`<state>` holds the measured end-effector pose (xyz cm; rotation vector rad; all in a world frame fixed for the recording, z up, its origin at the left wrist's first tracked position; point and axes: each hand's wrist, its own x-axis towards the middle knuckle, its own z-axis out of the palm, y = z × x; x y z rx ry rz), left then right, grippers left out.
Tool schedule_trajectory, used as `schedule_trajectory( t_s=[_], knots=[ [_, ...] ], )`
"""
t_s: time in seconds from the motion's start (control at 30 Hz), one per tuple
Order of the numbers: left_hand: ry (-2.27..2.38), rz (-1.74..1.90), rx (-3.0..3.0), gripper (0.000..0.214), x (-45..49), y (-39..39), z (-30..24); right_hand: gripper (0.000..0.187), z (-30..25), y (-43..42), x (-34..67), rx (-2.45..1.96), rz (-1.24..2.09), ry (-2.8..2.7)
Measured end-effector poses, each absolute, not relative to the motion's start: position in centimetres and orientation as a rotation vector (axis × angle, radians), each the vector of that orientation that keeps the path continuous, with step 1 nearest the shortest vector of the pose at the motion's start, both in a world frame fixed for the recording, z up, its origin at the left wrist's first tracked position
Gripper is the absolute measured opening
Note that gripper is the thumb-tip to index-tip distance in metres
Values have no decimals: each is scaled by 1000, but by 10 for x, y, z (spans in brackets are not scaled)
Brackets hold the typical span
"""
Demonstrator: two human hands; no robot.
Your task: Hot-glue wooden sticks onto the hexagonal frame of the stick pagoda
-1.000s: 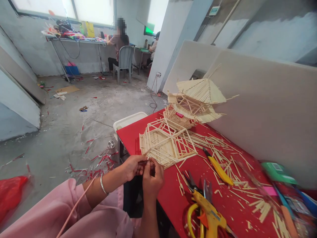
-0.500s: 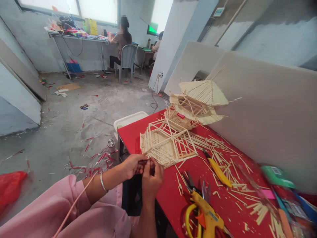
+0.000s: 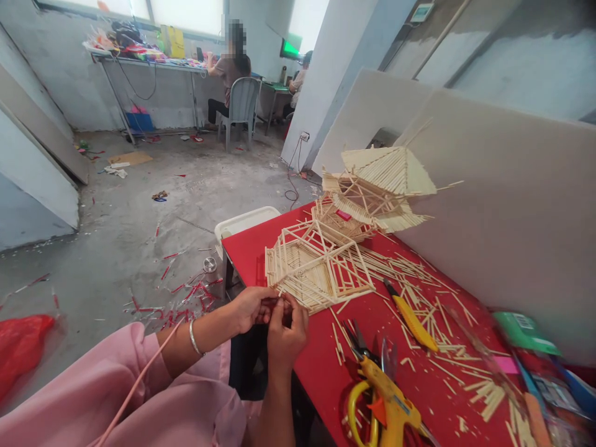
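Observation:
My left hand (image 3: 254, 309) and my right hand (image 3: 287, 329) meet at the near edge of the red table, fingertips pinched together. A short pale wooden stick (image 3: 280, 294) pokes up slightly between them; most of it is hidden by the fingers. Right behind the fingertips lies a many-sided frame of wooden sticks (image 3: 329, 254), with a slatted base. Whether my fingers touch that frame I cannot tell. Beyond it stands a tiered stick model (image 3: 388, 180) with slatted, sloping roofs.
On the red table (image 3: 246, 245) lie loose sticks (image 3: 395, 267), a yellow utility knife (image 3: 414, 323), a yellow glue gun (image 3: 388, 397), yellow-handled cutters (image 3: 356, 403) and packets at the right. A white tray (image 3: 249, 218) is beside the table. Two people sit working at the back.
The view has shifted slightly, so the surroundings sit a little differently. Both hands keep nearly the same pinch at the table edge.

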<state>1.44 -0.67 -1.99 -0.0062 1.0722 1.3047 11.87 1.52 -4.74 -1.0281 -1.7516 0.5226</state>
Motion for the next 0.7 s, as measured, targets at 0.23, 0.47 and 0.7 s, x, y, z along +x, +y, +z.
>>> schedule_trajectory(
  t_s=[0.23, 0.47, 0.7],
  knots=[
    [1073, 1302, -17, 13, 15, -7, -21, 26, -48, 16, 118, -1011, 512, -1757],
    [1071, 1325, -23, 13, 14, -8, -23, 26, -45, 15, 119, -1013, 518, -1765],
    [1061, 1328, -17, 13, 15, -7, -21, 26, -46, 15, 119, -1024, 547, -1747]
  ],
)
